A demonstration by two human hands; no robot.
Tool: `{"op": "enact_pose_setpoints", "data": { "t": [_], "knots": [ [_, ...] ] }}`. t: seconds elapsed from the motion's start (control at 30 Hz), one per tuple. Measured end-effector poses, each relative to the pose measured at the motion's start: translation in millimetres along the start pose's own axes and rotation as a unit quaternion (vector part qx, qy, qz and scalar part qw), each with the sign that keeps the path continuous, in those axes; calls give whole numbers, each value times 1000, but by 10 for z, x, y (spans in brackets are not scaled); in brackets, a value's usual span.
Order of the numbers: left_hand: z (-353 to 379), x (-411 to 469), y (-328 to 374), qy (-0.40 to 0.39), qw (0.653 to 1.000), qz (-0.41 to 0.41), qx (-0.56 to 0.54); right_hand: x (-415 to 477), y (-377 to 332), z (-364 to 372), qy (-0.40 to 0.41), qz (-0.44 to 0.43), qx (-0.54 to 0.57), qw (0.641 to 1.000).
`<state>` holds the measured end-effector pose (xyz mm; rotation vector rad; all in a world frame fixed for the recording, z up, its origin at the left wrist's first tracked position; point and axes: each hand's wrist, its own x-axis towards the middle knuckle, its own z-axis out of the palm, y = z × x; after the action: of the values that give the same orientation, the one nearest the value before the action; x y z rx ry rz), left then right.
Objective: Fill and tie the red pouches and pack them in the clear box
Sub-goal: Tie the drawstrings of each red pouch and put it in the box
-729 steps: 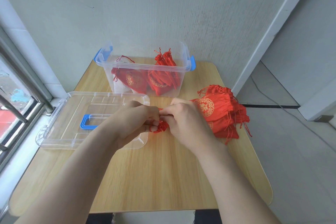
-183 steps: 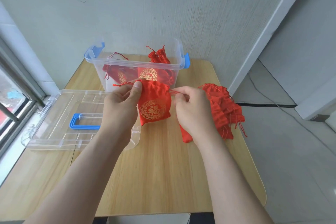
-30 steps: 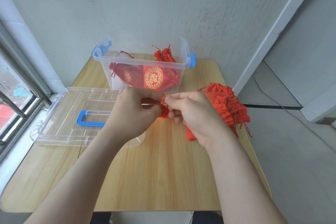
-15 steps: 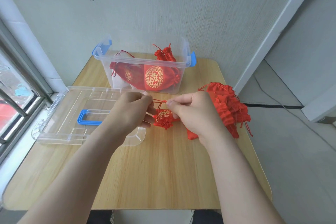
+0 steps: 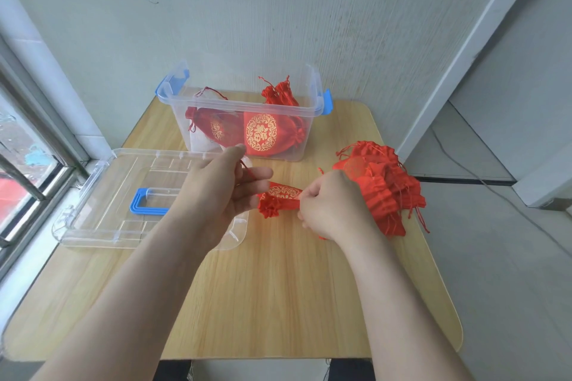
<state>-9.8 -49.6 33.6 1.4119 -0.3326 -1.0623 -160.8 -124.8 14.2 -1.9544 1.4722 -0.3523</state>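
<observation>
Over the counter (image 5: 278, 288), the right hand (image 5: 329, 206) is gripping the red pouch (image 5: 280, 198) by its body, and the left hand (image 5: 213, 192) is pinching its cord (image 5: 247, 168) between thumb and fingers (image 5: 260, 172) to cinch the neck. The cloth is looking soft and light, so the cords are likely offering the surest hold. Farther back, spare pouches (image 5: 383, 192) are lying heaped, and the clear box (image 5: 241, 103) is holding tied pouches (image 5: 261, 133)

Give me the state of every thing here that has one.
clear box, open, holds tied pouches.
lid, off, flat on the table.
held pouch, mouth gathered shut.
pouch pile, heaped at the table's right.
left hand, pinches the drawstring.
right hand, grips the held pouch.
</observation>
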Motion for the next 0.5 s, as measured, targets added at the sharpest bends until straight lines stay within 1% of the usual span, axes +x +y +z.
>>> {"op": "enact_pose_setpoints", "data": {
  "t": [0.03, 0.13, 0.23, 0.3, 0.37, 0.5],
  "knots": [
    [-5, 19, -11, -1, 1000, -5, 23, 9, 3, 7, -7, -5, 3, 1000],
    [-33, 53, -49, 1, 990, -17, 138, -7, 9, 4, -32, -16, -21, 999],
    [-57, 71, -81, -27, 973, -11, 230, -11, 6, 13, -52, -15, -66, 996],
    [-80, 60, -104, -50, 953, 15, 298, -5, -5, 23, -69, -11, -85, 994],
    [-96, 32, -129, -77, 925, 42, 371, -17, -20, 32, -95, -2, -91, 991],
    [-68, -34, -164, -133, 876, 52, 460, -34, -41, 74, -136, 5, -86, 987]
  ]
}}
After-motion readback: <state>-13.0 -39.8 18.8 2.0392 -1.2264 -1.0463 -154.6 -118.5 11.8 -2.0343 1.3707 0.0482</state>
